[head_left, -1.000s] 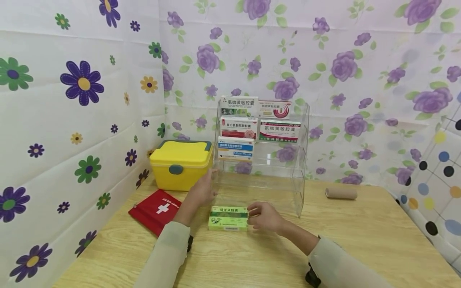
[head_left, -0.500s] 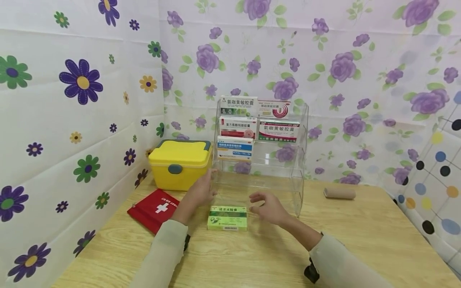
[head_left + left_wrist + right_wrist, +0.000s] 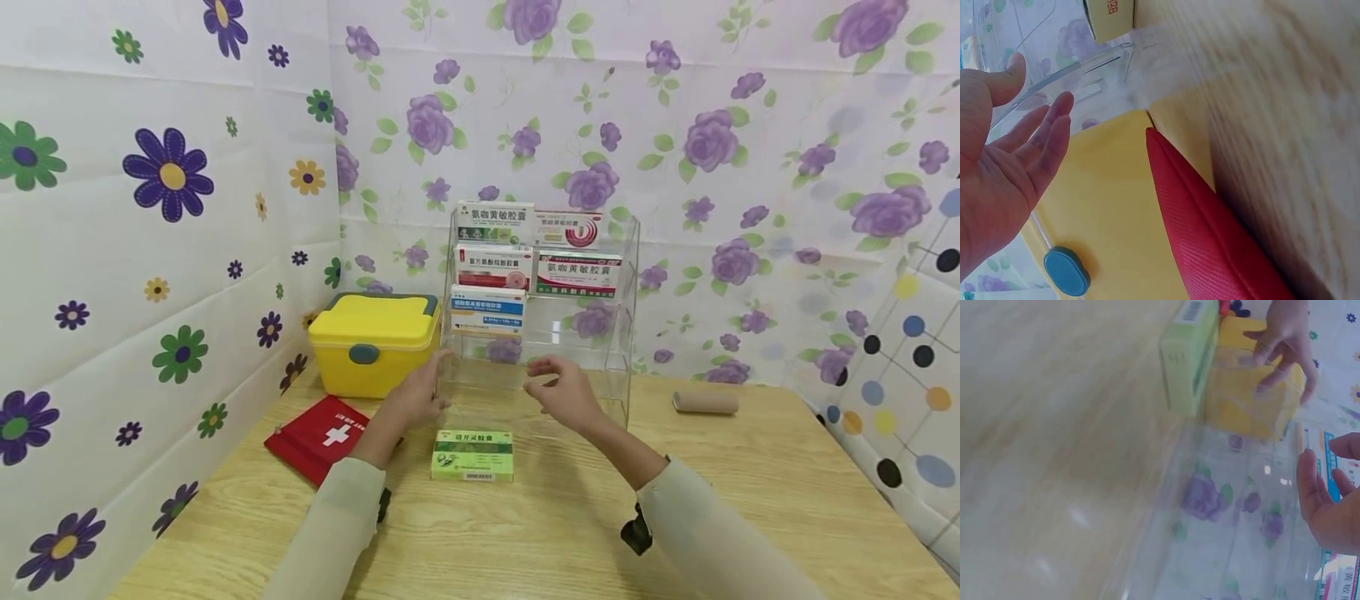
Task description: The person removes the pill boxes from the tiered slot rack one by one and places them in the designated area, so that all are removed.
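Note:
My left hand is at the lower left side of the clear tiered display rack. Its thumb and fingers are spread apart beside the rack's side panel, and whether they touch it I cannot tell. A bit right of centre, my right hand hovers in front of the rack's lower tiers, its fingers loosely bent with nothing between them. The green medicine box lies on the table before the rack, apart from both hands. Several medicine boxes stand on the upper tiers, among them a blue and white box.
A yellow lidded case stands left of the rack. In front of it lies a red first aid pouch, partly behind the left arm. A brown cardboard tube rests at the right on the wooden table.
My right hand has left the right edge of the green medicine box and moved up toward the rack. The left hand keeps nearly the same place; the green box stays put.

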The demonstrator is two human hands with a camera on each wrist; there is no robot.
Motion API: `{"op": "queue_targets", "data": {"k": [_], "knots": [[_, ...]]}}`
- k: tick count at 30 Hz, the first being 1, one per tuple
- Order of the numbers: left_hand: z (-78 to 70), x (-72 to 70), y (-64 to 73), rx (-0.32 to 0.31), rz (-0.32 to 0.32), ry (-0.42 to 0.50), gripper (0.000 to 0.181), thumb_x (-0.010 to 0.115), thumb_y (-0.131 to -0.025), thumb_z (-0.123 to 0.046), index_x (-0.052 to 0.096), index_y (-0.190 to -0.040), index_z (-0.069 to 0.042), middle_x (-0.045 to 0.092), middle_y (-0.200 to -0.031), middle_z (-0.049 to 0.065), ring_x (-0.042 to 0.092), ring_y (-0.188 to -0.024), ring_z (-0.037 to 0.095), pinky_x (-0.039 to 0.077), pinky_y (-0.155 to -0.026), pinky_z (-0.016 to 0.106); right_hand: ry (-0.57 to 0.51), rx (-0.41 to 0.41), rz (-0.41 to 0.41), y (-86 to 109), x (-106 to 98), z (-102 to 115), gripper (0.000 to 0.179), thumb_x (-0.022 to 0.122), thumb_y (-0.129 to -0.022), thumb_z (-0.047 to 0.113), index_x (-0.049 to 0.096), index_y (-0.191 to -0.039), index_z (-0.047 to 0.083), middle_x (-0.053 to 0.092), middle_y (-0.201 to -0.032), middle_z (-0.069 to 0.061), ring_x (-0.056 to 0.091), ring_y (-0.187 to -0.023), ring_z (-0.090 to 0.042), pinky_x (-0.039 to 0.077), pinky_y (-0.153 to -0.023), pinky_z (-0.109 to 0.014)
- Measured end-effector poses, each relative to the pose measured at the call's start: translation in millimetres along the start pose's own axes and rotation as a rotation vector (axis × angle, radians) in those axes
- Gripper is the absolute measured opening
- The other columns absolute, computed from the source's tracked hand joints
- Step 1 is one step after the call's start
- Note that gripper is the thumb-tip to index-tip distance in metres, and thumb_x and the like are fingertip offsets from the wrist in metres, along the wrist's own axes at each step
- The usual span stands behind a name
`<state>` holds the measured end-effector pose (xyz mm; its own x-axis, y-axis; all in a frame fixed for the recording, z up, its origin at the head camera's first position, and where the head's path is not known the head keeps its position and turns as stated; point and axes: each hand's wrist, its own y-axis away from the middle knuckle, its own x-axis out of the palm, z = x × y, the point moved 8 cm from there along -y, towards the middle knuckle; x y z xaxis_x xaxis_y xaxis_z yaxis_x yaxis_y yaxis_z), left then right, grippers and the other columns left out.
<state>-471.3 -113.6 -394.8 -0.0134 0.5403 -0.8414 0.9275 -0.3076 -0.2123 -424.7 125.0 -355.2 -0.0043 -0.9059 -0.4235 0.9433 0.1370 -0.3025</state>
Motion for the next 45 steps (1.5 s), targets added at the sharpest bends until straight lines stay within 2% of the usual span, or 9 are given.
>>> {"op": "queue_targets", "data": {"k": [5,10,15,22,28,33,40,45], "knots": [[0.6,-0.7,1.6,0.001,0.006,-0.008,0.086,0.077,-0.088,-0.016,0.021,-0.152,-0.030,0.055,-0.091,0.006,0.055,-0.075,0.021,0.049,-0.067,0.034,0.008,-0.016,-0.048,-12.3,-8,4,0.026,0.070,-0.090,0.011,0.065,-0.115,0.005,0.067,-0.112,-0.013,0.069,-0.079,-0.021,0.058,-0.057,-0.036],[2.0,-0.7,2.1,-0.003,0.006,0.002,0.085,0.078,-0.087,-0.017,0.023,-0.152,-0.027,0.059,-0.108,0.009,0.055,-0.079,0.021,0.050,-0.069,0.034,0.000,-0.029,-0.090,-21.8,-14,8,0.026,0.069,-0.090,0.011,0.065,-0.115,0.005,0.067,-0.114,-0.013,0.070,-0.083,-0.026,0.058,-0.057,-0.036],[1.2,-2.7,4.2,0.000,-0.001,-0.022,0.084,0.078,-0.087,-0.022,0.025,-0.151,-0.028,0.060,-0.125,0.009,0.057,-0.088,0.022,0.053,-0.075,0.037,-0.010,-0.065,-0.133,-33.4,-22,10,0.032,0.069,-0.093,0.014,0.063,-0.124,0.007,0.066,-0.120,-0.014,0.070,-0.091,-0.030,0.059,-0.062,-0.044],[1.2,-3.1,4.1,0.025,-0.015,-0.063,0.079,0.075,-0.090,-0.031,0.025,-0.151,-0.027,0.061,-0.124,0.009,0.061,-0.093,0.022,0.054,-0.077,0.040,-0.002,-0.082,-0.174,-48.3,-35,11,0.039,0.070,-0.093,0.019,0.061,-0.130,0.008,0.066,-0.123,-0.012,0.070,-0.094,-0.028,0.058,-0.059,-0.033],[1.7,-4.9,2.5,0.026,-0.026,-0.063,0.079,0.075,-0.089,-0.032,0.026,-0.151,-0.028,0.059,-0.132,0.006,0.062,-0.093,0.021,0.055,-0.076,0.039,0.017,-0.089,-0.207,-60.0,-44,11,0.039,0.071,-0.093,0.021,0.062,-0.129,0.008,0.066,-0.123,-0.012,0.070,-0.095,-0.028,0.058,-0.058,-0.031],[2.1,-7.1,3.8,0.033,-0.036,-0.066,0.077,0.076,-0.089,-0.030,0.028,-0.149,-0.030,0.059,-0.133,0.005,0.060,-0.086,0.018,0.053,-0.071,0.035,0.017,-0.081,-0.215,-67.4,-42,12,0.038,0.071,-0.093,0.019,0.063,-0.128,0.007,0.067,-0.121,-0.013,0.069,-0.101,-0.029,0.060,-0.065,-0.033],[0.5,-7.1,2.1,0.042,-0.034,-0.082,0.076,0.076,-0.088,-0.029,0.028,-0.147,-0.031,0.060,-0.130,0.007,0.058,-0.079,0.018,0.053,-0.068,0.034,0.093,-0.122,-0.256,-78.0,-40,22,0.039,0.072,-0.091,0.018,0.064,-0.127,0.005,0.068,-0.120,-0.016,0.068,-0.103,-0.032,0.058,-0.080,-0.043],[-0.2,-7.6,1.4,0.028,-0.041,-0.075,0.076,0.077,-0.088,-0.026,0.029,-0.147,-0.031,0.061,-0.126,0.009,0.058,-0.080,0.019,0.053,-0.070,0.035,0.083,-0.105,-0.206,-84.9,-33,26,0.044,0.072,-0.091,0.017,0.061,-0.133,0.009,0.064,-0.126,-0.017,0.067,-0.106,-0.034,0.058,-0.079,-0.045]]}}
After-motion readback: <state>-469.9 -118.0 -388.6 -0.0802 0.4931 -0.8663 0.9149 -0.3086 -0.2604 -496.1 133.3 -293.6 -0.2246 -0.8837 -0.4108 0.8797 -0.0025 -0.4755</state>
